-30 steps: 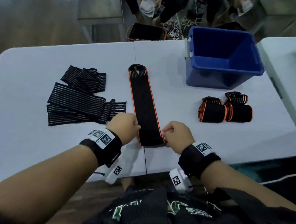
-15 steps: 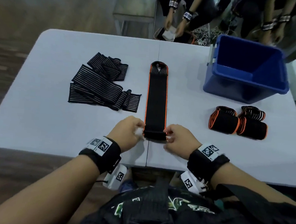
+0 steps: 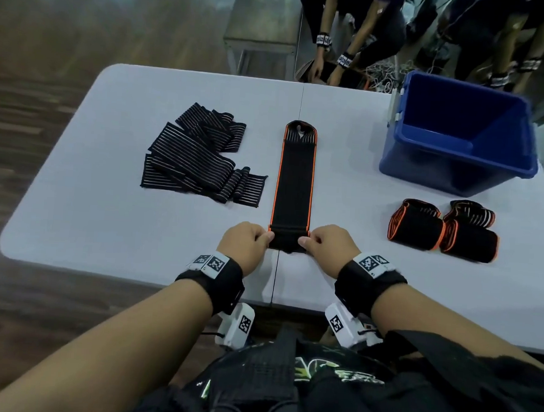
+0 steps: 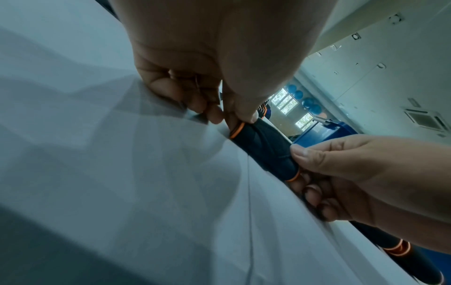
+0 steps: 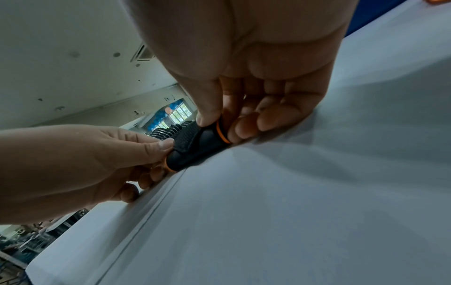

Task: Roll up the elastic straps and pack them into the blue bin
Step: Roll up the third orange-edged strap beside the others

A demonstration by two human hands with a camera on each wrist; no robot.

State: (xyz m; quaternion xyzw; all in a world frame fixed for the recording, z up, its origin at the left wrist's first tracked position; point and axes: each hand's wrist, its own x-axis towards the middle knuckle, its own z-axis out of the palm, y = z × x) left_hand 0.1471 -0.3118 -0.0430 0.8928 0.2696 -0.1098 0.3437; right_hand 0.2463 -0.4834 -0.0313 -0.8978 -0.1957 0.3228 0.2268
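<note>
From the head view the strap (image 3: 293, 188) lies flat toward the bin (image 3: 459, 134) so it rolls straight, while each wrist view shows left hand (image 4: 209, 81) and right hand (image 5: 256, 92) pinching the small starting roll's ends, keeping it tight.

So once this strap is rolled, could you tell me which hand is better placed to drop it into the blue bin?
Probably the right hand. Both hands pinch the orange-edged strap, the left hand opposite, but the blue bin stands on the person's right.
</note>
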